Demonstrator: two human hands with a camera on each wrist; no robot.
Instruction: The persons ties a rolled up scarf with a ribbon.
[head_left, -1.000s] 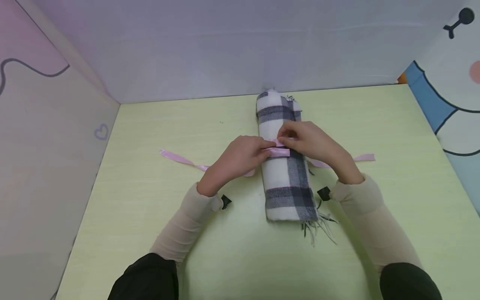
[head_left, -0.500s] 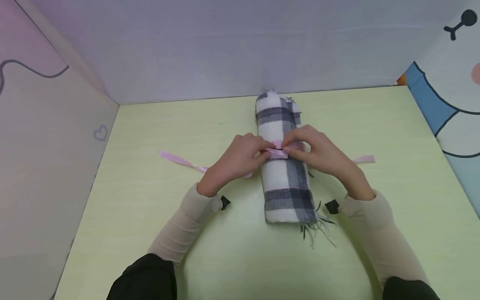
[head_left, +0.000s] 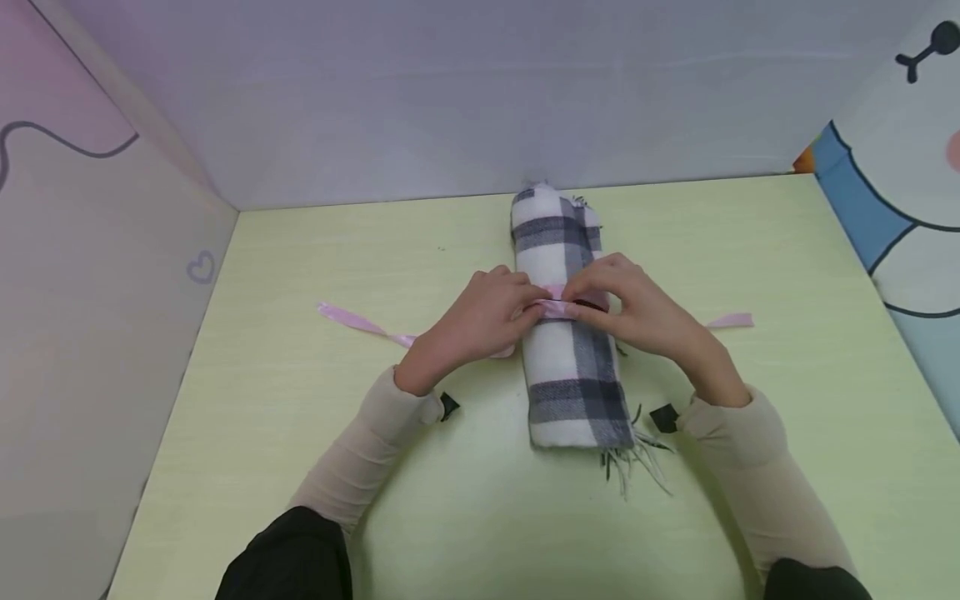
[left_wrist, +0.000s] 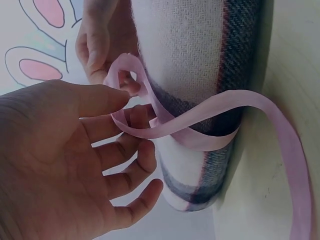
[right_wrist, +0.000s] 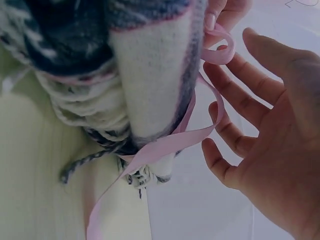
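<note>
1. A rolled plaid scarf (head_left: 570, 333) lies on the pale green table (head_left: 300, 433). Its length runs away from the person, and its fringe (head_left: 637, 467) is at the near end.
2. A pink ribbon (head_left: 555, 307) wraps across the middle of the scarf. One tail (head_left: 360, 323) trails out flat on the table to the left, and the other tail (head_left: 731, 320) to the right.
3. The left hand (head_left: 480, 321) rests against the left side of the scarf at the ribbon band. Its thumb and forefinger pinch the ribbon on top of the roll. In the left wrist view, the remaining fingers (left_wrist: 135, 170) are loosely spread below the pinch, and the ribbon (left_wrist: 200, 130) forms a small loop at the fingertips.
4. The right hand (head_left: 637, 308) rests on top of the scarf from the right side. Its thumb and forefinger pinch the ribbon just beside the left hand's pinch. In the right wrist view, its other fingers (right_wrist: 235, 130) are open and stand apart from the scarf (right_wrist: 150, 75).
5. Both pinch points meet over the middle of the roll, where the two ribbon strands cross. The crossing lies between the two sets of fingertips, touching the scarf.
6. The ribbon (right_wrist: 165, 145) passes under the roll and out along the table in the right wrist view.
</note>
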